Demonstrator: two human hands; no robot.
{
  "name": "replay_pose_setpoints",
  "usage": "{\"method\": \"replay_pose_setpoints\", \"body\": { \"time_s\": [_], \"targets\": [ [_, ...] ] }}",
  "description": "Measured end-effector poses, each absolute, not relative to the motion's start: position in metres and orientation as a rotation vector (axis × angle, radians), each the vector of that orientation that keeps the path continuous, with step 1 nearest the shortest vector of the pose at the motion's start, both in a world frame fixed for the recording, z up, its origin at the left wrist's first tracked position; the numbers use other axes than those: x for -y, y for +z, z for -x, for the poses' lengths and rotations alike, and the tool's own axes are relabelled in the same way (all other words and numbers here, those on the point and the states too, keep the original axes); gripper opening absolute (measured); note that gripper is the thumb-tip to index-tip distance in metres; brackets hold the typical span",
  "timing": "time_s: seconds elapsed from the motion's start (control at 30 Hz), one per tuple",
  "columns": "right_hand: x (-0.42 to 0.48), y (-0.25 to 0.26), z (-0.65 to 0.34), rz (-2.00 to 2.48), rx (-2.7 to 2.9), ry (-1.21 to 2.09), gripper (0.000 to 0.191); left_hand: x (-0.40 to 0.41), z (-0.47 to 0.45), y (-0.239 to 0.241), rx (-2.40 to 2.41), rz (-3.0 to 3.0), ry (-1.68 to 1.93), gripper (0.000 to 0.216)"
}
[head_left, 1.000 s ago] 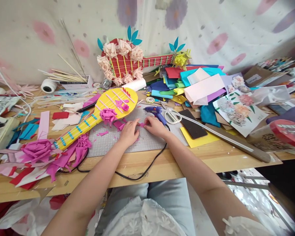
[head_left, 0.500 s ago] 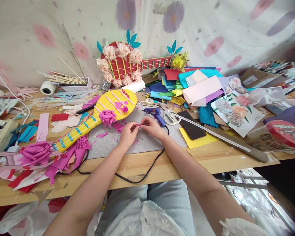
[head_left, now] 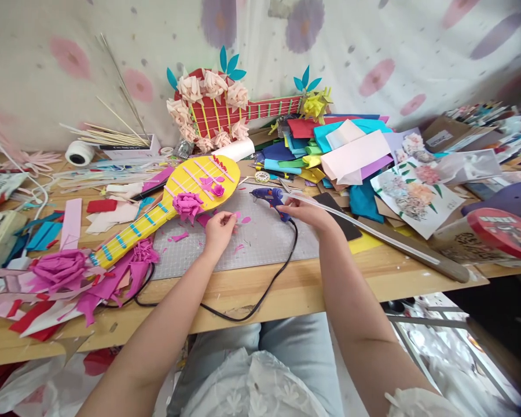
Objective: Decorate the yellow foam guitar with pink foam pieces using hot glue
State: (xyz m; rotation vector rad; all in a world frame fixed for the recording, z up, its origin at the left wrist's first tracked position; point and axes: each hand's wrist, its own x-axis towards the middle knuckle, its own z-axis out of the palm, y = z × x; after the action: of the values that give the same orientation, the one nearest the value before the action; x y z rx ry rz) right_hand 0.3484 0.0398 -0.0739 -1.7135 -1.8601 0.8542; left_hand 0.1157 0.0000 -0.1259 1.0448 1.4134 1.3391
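My left hand (head_left: 219,229) rests on the grey cutting mat (head_left: 260,243) with its fingers pinched on a small pink foam piece (head_left: 233,217). My right hand (head_left: 306,209) has closed on the handle of the blue glue gun (head_left: 270,198), which lies on the mat with its nozzle pointing left. Its black cord (head_left: 260,295) loops off the table's front edge. Just left of my left hand lies a yellow foam guitar (head_left: 173,200) with a magenta foam rose (head_left: 187,204) on its body. A few pink scraps (head_left: 245,220) dot the mat.
A red foam guitar with pale flowers (head_left: 217,107) leans on the back wall. Stacked coloured foam sheets (head_left: 338,147) fill the right rear. Scissors (head_left: 301,200) and a black phone (head_left: 342,223) lie right of the glue gun. Pink foam offcuts and a rose (head_left: 61,269) lie at front left.
My hands, which were together rolling the pink piece, have parted. The right hand moved right to the glue gun; the left keeps the pink piece.
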Motion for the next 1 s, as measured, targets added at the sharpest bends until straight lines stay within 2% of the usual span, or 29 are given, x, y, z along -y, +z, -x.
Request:
{"method": "replay_pose_setpoints", "body": {
  "time_s": [0.07, 0.13, 0.27, 0.5, 1.0],
  "targets": [
    [-0.047, -0.083, -0.342, 1.725, 1.844, 0.574, 0.042, 0.0, -0.116, -0.126, -1.413, -1.041, 1.341, 0.016],
    [-0.052, -0.095, -0.328, 1.668, 1.883, 0.511, 0.039, 0.001, -0.116, -0.126, -1.408, -1.037, 1.348, 0.019],
    [-0.05, -0.107, -0.31, 1.73, 1.692, 0.622, 0.034, 0.001, -0.115, -0.127, -1.426, -1.032, 1.37, 0.021],
    [-0.025, -0.092, -0.324, 1.38, 1.665, 1.224, 0.041, 0.0, -0.117, -0.125, -1.472, -0.982, 1.396, 0.015],
    [-0.023, -0.1, -0.321, 1.408, 1.77, 1.19, 0.041, -0.001, -0.117, -0.127, -1.444, -0.959, 1.421, 0.017]
  ]
}}
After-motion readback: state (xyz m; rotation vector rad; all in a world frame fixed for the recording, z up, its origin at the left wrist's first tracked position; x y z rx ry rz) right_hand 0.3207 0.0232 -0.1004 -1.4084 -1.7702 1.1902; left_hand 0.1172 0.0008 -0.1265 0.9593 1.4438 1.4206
